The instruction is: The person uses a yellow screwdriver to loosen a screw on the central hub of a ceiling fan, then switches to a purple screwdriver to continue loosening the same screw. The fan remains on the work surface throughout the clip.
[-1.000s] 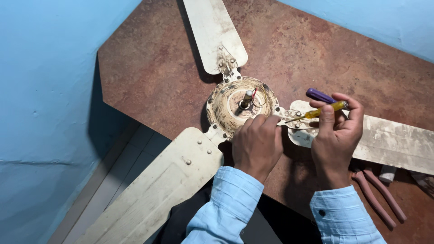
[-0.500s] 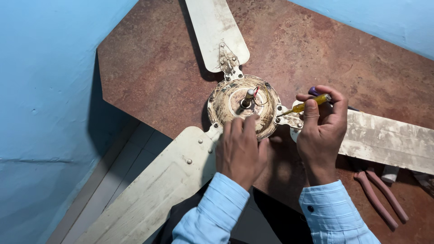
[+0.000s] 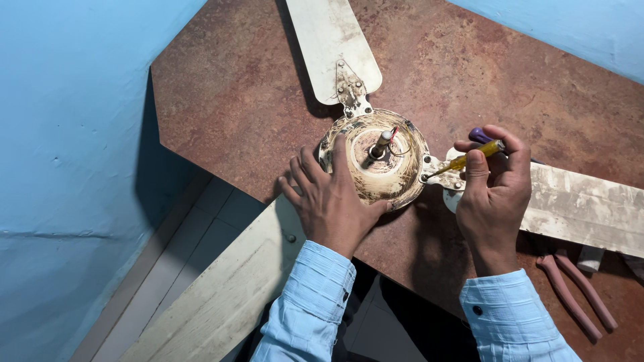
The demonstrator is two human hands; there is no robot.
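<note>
A: Your left hand (image 3: 332, 201) lies flat on the ceiling fan motor housing (image 3: 376, 161), fingers (image 3: 302, 177) spread apart over its seven o'clock edge, pressing down and gripping nothing. The housing sits near the middle of the brown tabletop (image 3: 241, 100), with the shaft (image 3: 380, 144) standing up at its centre.

B: And your right hand (image 3: 493, 194) has its fingers (image 3: 477, 167) clamped on the yellow-handled screwdriver (image 3: 466, 159). The tip points toward nine o'clock into the blade bracket (image 3: 439, 175) at the housing's three o'clock edge.

A: I think the risk is there. The screwdriver lies almost flat, so if you turn hard at that angle the tip could ride out of the screw head and skid toward your left thumb, which is close by across the housing.

B: The housing could also turn under your palm. Only flat pressure holds it, and the long blade at seven o'clock (image 3: 228, 295) hangs off the tabletop edge, so its weight may tip or swing the whole fan.

A: The blade at three o'clock (image 3: 583, 208) rests on the tabletop and the one at twelve o'clock (image 3: 329, 40) lies flat too, which helps.

B: The thin red wire (image 3: 393, 134) by the shaft looks easy to snag. The pink-handled pliers (image 3: 577, 295) lie at five o'clock, well clear of your right hand.
</note>
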